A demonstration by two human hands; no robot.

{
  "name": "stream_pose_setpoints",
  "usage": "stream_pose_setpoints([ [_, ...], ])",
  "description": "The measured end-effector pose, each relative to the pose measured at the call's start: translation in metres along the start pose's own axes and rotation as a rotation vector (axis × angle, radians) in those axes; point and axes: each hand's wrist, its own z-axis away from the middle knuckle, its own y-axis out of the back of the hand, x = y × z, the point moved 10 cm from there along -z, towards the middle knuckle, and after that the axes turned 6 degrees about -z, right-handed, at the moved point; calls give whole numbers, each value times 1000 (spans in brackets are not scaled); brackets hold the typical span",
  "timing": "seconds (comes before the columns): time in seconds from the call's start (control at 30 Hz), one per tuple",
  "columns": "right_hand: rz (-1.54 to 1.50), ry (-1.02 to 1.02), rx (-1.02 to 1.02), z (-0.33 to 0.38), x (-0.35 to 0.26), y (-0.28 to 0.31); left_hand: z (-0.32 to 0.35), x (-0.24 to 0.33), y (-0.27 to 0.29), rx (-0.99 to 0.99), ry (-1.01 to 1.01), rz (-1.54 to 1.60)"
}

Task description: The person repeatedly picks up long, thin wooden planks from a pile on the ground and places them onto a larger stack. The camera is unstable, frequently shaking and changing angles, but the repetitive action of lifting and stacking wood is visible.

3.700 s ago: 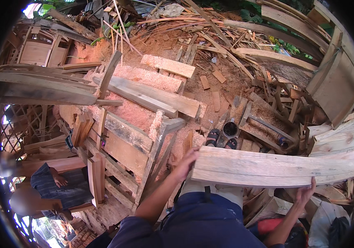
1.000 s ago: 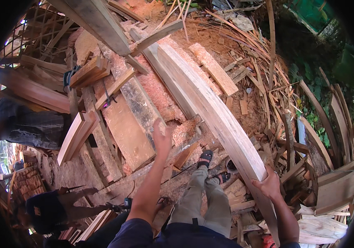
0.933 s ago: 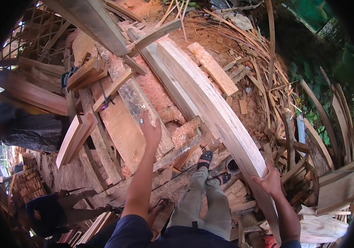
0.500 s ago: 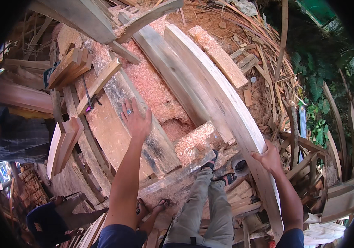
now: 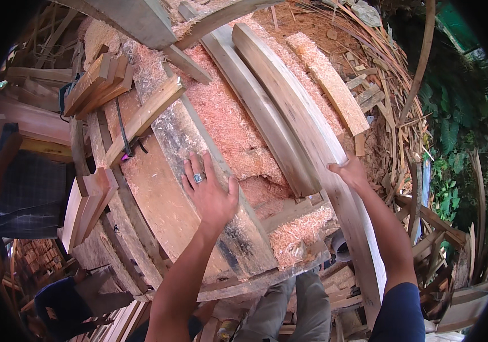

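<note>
My left hand (image 5: 212, 196), with a ring on one finger, lies palm down and fingers spread on a worn, dusty bench plank (image 5: 190, 137). Nothing is in its grasp. On the right, my right hand (image 5: 351, 172) is closed around the edge of a long, slightly curved timber beam (image 5: 298, 97), thumb on its upper face. The beam runs from the far middle down past my right side. Close along its left side lies a second squared beam (image 5: 255, 105). Pink wood shavings (image 5: 221, 108) fill the gap between that beam and the bench plank.
A shavings-covered board (image 5: 335, 91) lies beyond the beams. Stacked cut pieces (image 5: 98, 85) and a crosswise batten (image 5: 147, 119) rest at the left. A curved timber (image 5: 221, 23) spans the far side. Another person (image 5: 64, 302) is at lower left; offcuts and sticks crowd the right.
The view has shifted, with the bench lower and farther right. The held beam has come closer to the second beam, and its upper face shows more. My left hand stays on the plank.
</note>
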Motion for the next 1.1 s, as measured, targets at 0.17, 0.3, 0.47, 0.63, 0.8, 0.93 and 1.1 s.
stream_pose_setpoints([
  [0.17, -4, 30, -27, -73, -23, -38, -4, 3, -1, -32, -16, 23],
  [0.3, -19, 97, -42, -119, -51, -63, -5, 1, -3, -68, -8, 34],
  [0.47, -33, 103, -16, -167, -68, -75, -4, 0, -7, -102, -10, 42],
  [0.63, -150, 134, -23, -217, -70, -79, -8, 2, -8, -105, -31, 51],
  [0.8, -219, 82, -65, -231, -62, -86, -7, 0, -9, -138, -26, 39],
  [0.93, -253, 73, -56, -247, -47, -84, -11, 5, -10, -142, -44, 74],
  [1.1, -297, 129, -191, -247, -50, -98, -11, 3, -9, -161, -35, 64],
])
